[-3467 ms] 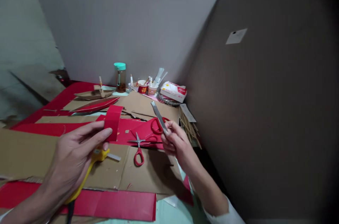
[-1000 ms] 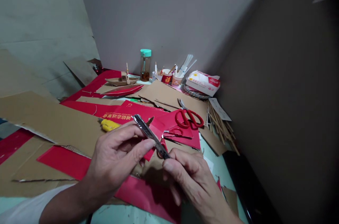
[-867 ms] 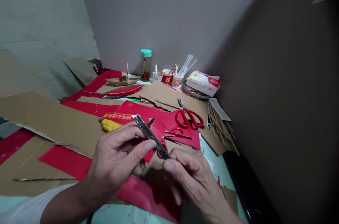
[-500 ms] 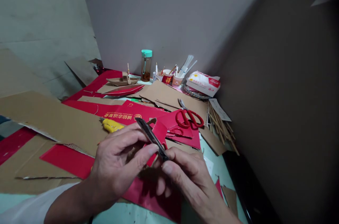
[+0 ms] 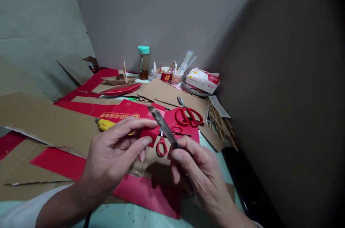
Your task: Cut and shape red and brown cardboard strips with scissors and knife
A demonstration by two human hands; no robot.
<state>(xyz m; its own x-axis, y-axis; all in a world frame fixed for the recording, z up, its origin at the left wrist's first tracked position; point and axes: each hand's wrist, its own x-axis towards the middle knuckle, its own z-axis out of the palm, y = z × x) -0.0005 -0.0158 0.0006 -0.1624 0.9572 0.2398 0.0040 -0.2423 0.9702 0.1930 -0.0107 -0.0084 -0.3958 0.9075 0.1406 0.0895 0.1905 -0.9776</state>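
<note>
My right hand pinches the lower end of a slim dark utility knife between thumb and fingers. The knife tilts up to the left, its slanted, paler tip uppermost. Left of the knife is my left hand, thumb and index finger apart with nothing visible between them; its index fingertip is close to the knife, and whether they touch I cannot tell. Behind the knife lie small red-handled scissors, partly covered by it. Larger red scissors rest on red cardboard beyond. Below the hands is a red cardboard strip.
Large brown cardboard sheets cover the left side. A yellow tool lies behind my left hand. At the back stand two model boats, a bottle, cups and a tissue pack. Wooden sticks lie right.
My left thumb and fingers have come away from the knife and the hand has shifted left. My right hand has moved slightly right and down, still holding the knife. The camera view has shifted a little.
</note>
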